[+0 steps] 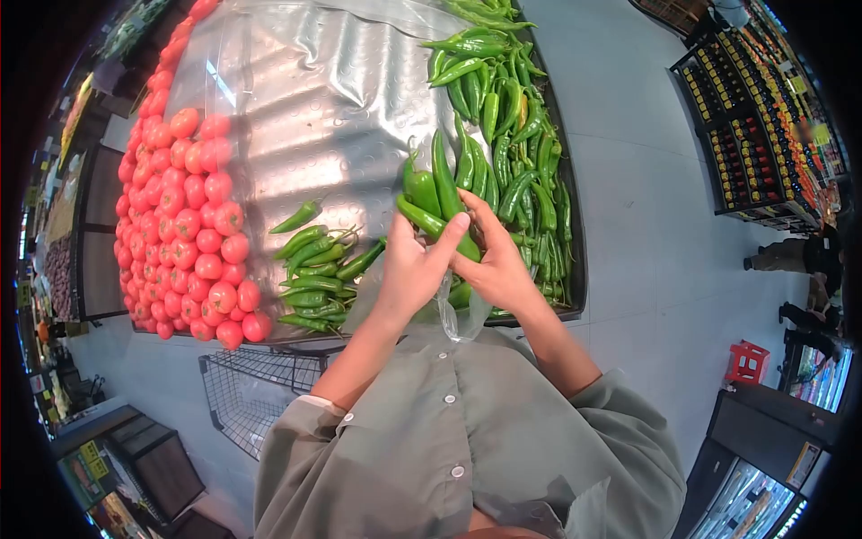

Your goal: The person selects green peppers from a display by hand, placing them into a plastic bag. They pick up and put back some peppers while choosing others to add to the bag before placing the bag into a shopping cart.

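Observation:
My left hand [417, 260] and my right hand [501, 268] are close together over the front of a produce display. Between them is a small bunch of long green peppers [446, 180], tips pointing away from me. The left thumb lies across one pepper, and my right fingers curl around the bunch from the other side. A clear plastic bag [455, 314] hangs below my hands, in front of my shirt. To the left lies a small pile of green peppers [314, 277]. A larger heap of green peppers [530, 153] fills the right side.
Red tomatoes [184, 225] are piled along the display's left side. Grey ridged lining [341, 108] shows between the heaps. A wire shopping cart [256, 395] stands at front left. Stocked shelves [754, 126], a red basket [748, 362] and a person [790, 256] are off to the right.

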The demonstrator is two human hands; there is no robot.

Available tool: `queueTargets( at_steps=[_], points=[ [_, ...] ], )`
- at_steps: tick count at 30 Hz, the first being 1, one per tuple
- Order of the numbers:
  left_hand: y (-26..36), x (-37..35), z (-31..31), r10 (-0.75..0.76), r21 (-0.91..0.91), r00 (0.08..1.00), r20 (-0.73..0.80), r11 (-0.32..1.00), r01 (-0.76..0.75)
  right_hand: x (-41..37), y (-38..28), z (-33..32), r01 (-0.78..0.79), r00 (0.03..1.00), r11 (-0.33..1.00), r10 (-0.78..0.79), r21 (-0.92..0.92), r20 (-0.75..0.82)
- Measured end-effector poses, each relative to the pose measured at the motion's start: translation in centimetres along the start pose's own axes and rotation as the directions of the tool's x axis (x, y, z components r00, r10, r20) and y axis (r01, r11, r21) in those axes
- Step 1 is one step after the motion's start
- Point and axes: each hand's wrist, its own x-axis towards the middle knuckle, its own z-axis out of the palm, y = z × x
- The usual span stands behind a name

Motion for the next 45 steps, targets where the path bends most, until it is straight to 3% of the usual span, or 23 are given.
queueTargets(
  at_steps=[2, 4, 5, 7, 9, 12, 13, 15, 18, 20, 22, 24, 25, 26, 27, 30, 31, 35, 37, 39, 41, 43, 45],
  points=[
    [-1.1, 0.4, -0.1, -0.068, -0.101, 0.998, -0.011, 0.993, 0.066, -0.1, -0.6, 0.5, 0.009, 0.999, 1.0, -0.01, -0.004, -0.038],
    [-1.6, 0.8, -0.8, -0.184, -0.402, 0.975, -0.121, 0.908, 0.122, -0.2, -1.1, 0.3, -0.142, 0.99, 0.985, 0.14, 0.102, 0.023],
    [-1.3, 0.8, -1.1, -0.205, -0.463, 0.97, -0.132, 0.878, 0.123, -0.2, -0.8, 0.0, -0.145, 0.989, 0.984, 0.144, 0.104, 0.02],
    [-0.5, 0.7, -1.7, -0.251, -0.486, 0.963, -0.095, 0.856, 0.175, 0.3, -0.1, -0.6, -0.285, 0.958, 0.898, 0.25, 0.336, 0.143],
    [-0.2, 0.6, -1.9, -0.253, -0.483, 0.965, -0.072, 0.855, 0.189, 0.3, 0.0, -0.1, -0.236, 0.972, 0.897, 0.215, 0.375, 0.095],
    [-0.9, 0.9, -2.9, -0.264, -0.54, 0.964, -0.025, 0.816, 0.209, 0.4, 0.1, -1.0, -0.446, 0.877, 0.513, 0.414, 0.734, 0.244],
    [-1.2, 1.0, -3.4, -0.274, -0.596, 0.962, -0.008, 0.774, 0.216, 0.3, 0.3, -1.4, -0.444, 0.878, 0.514, 0.415, 0.734, 0.241],
    [-1.2, 1.2, -4.2, -0.282, -0.616, 0.959, -0.016, 0.759, 0.213, 0.3, 0.8, -2.1, -0.432, 0.895, 0.254, 0.242, 0.866, 0.375],
    [-1.5, 1.4, -5.2, -0.273, -0.717, 0.962, 0.024, 0.666, 0.207, 0.0, 1.1, -2.3, -0.423, 0.901, 0.303, 0.243, 0.854, 0.36],
    [-1.7, 1.7, -4.8, -0.291, -0.68, 0.957, 0.015, 0.699, 0.223, -0.2, 1.0, -2.2, -0.421, 0.905, 0.343, 0.22, 0.839, 0.364],
    [-1.7, 1.7, -4.1, -0.302, -0.64, 0.953, -0.018, 0.736, 0.221, -0.4, 0.1, -1.3, -0.311, 0.95, 0.804, 0.264, 0.508, 0.164],
    [-1.7, 1.7, -3.1, -0.369, -0.638, 0.927, 0.071, 0.698, 0.327, -0.9, -1.0, -0.2, -0.122, 0.993, 0.991, 0.122, 0.054, 0.001],
    [-1.7, 1.7, -2.9, -0.401, -0.634, 0.91, 0.109, 0.677, 0.374, -1.1, -0.9, 0.5, -0.014, 0.998, 0.984, 0.002, -0.175, -0.068],
    [-2.0, 1.8, -3.1, -0.383, -0.641, 0.908, 0.169, 0.657, 0.397, -1.2, -2.2, 0.5, -0.061, 0.998, 0.954, 0.057, -0.294, -0.024],
    [-2.0, 1.8, -3.1, -0.364, -0.645, 0.902, 0.232, 0.637, 0.423, -1.3, -2.7, 1.0, -0.026, 0.998, 0.942, 0.008, -0.334, -0.055],
    [-1.1, 1.4, -2.6, -0.29, -0.588, 0.947, 0.137, 0.746, 0.313, -1.3, -4.2, 1.3, -0.068, 0.998, 0.93, 0.07, -0.36, -0.01],
    [-0.7, 1.4, -2.7, -0.268, -0.558, 0.955, 0.124, 0.777, 0.291, -1.3, -3.8, 1.2, 0.001, 1.0, 0.913, 0.001, -0.408, 0.004],
    [-0.1, 2.6, -4.1, -0.238, -0.537, 0.97, 0.049, 0.813, 0.226, -1.7, -2.6, 0.6, 0.04, 0.998, 0.939, -0.02, -0.343, 0.062],
    [0.7, 3.6, -5.5, -0.222, -0.633, 0.971, 0.086, 0.741, 0.226, -1.7, -1.5, -0.1, 0.075, 0.992, 0.971, -0.05, -0.228, 0.113],
    [0.8, 4.6, -6.5, -0.235, -0.683, 0.972, -0.009, 0.712, 0.165, -2.0, -1.4, -0.1, 0.075, 0.993, 0.977, -0.054, -0.201, 0.109],
    [0.8, 5.6, -8.2, -0.278, -0.762, 0.96, -0.027, 0.628, 0.161, -2.4, -1.1, -0.5, 0.05, 0.986, 0.96, -0.003, -0.274, 0.169],
    [1.3, 6.2, -10.0, -0.301, -0.809, 0.942, -0.15, 0.584, 0.058, -3.0, -1.6, -0.3, -0.005, 0.971, 0.946, 0.082, -0.324, 0.225],
    [-0.1, 6.9, -13.5, -0.291, -0.833, 0.927, -0.234, 0.552, -0.037, -3.4, -1.6, -0.3, 0.049, 0.952, 0.944, 0.055, -0.326, 0.301]
  ],
)
